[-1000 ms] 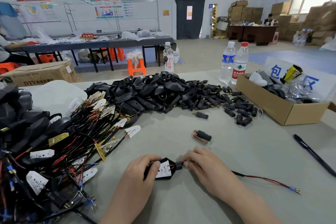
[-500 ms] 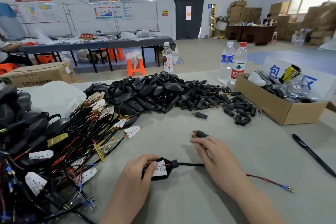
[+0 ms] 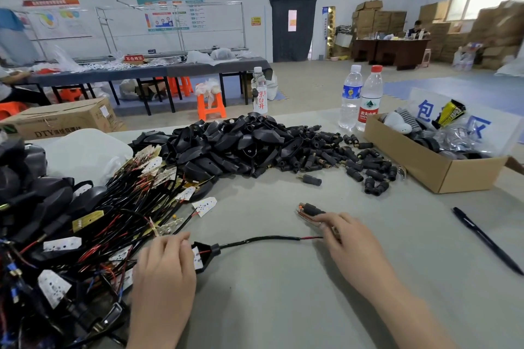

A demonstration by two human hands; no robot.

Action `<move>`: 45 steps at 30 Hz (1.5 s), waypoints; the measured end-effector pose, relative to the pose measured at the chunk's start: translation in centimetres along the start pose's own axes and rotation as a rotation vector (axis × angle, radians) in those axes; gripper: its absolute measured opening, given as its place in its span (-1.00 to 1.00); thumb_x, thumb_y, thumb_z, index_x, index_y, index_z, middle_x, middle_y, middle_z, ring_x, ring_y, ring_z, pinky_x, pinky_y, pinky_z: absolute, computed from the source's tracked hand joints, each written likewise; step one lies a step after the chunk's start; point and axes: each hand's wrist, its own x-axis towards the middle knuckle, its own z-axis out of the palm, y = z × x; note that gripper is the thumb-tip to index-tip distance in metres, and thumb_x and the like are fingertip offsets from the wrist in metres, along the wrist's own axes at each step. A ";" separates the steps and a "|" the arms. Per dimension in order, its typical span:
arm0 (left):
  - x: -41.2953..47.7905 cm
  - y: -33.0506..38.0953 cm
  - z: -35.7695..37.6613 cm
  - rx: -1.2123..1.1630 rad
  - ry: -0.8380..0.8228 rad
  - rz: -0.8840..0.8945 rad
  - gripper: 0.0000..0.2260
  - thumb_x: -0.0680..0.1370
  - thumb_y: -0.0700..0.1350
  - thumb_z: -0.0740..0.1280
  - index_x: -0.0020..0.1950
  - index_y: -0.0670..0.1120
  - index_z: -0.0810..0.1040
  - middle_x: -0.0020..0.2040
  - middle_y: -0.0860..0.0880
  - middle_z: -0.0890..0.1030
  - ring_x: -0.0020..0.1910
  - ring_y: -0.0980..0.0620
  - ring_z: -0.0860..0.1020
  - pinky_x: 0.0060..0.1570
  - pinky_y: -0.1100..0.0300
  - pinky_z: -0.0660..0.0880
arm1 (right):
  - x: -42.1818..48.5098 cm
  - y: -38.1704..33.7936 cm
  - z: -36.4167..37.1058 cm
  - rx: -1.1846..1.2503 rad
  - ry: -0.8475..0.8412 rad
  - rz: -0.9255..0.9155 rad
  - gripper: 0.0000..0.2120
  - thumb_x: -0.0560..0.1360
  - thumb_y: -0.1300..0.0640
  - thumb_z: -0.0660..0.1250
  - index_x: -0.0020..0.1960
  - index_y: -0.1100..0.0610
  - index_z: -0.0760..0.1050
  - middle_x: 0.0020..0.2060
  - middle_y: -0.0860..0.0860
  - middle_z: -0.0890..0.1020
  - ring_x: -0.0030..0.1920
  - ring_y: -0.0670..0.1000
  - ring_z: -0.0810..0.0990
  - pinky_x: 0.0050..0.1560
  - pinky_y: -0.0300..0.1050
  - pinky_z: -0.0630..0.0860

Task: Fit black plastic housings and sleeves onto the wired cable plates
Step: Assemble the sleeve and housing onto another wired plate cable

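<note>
At near left, beside the tangle of wired plates (image 3: 71, 235), the left hand (image 3: 163, 266) grips a housing (image 3: 208, 258) with a plate (image 3: 197, 261) inside, low on the table (image 3: 269, 306). Its cable (image 3: 261, 239) arcs right to the right hand (image 3: 347, 238), whose fingertips reach a sleeve (image 3: 312, 210); I cannot tell whether they pinch it. A pen (image 3: 485, 238) lies at right.

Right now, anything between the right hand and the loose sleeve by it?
Nothing visible. Fingertips of the right hand are at the black sleeve; the cable lies on the near side, not between.
</note>
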 end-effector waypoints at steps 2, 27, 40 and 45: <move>-0.4 0.7 0.2 0.008 0.030 0.103 -0.81 0.64 -0.16 0.25 0.10 -0.10 0.65 0.05 -0.07 0.62 0.01 -0.14 0.48 0.05 -0.12 0.43 | -0.1 -0.3 0.3 -0.017 -0.101 -0.081 -0.75 0.65 -0.02 0.18 0.30 -0.13 0.48 0.14 -0.21 0.55 0.17 -0.06 0.46 0.21 -0.16 0.35; -1.7 2.4 2.5 -0.439 -0.311 0.188 -0.72 0.63 -0.15 0.24 0.06 0.29 0.44 -0.29 0.13 0.63 -0.37 0.16 0.53 -0.20 0.03 0.52 | 0.3 0.0 1.1 -0.013 0.108 0.009 -0.66 0.65 0.02 0.19 0.41 -0.07 0.40 0.35 -0.02 0.45 0.31 0.09 0.42 0.37 -0.01 0.31; -2.1 2.9 2.0 -0.468 -0.222 0.208 -0.93 0.61 -0.04 0.23 -0.06 0.09 0.44 -0.44 0.01 0.40 -0.46 0.05 0.36 -0.37 0.13 0.33 | 0.6 0.1 1.3 -0.176 0.039 0.061 -0.73 0.63 -0.08 0.13 -0.05 0.00 0.56 -0.09 -0.03 0.57 -0.02 0.12 0.49 0.06 0.05 0.44; -2.2 3.3 1.9 -0.449 -0.249 0.173 -0.85 0.59 -0.12 0.21 -0.13 0.10 0.39 -0.50 0.09 0.31 -0.48 0.11 0.30 -0.42 0.19 0.22 | 0.5 -0.2 1.1 -0.174 0.038 0.094 -0.69 0.60 -0.17 0.14 -0.18 -0.01 0.43 -0.21 -0.10 0.51 -0.07 0.07 0.48 -0.03 0.00 0.42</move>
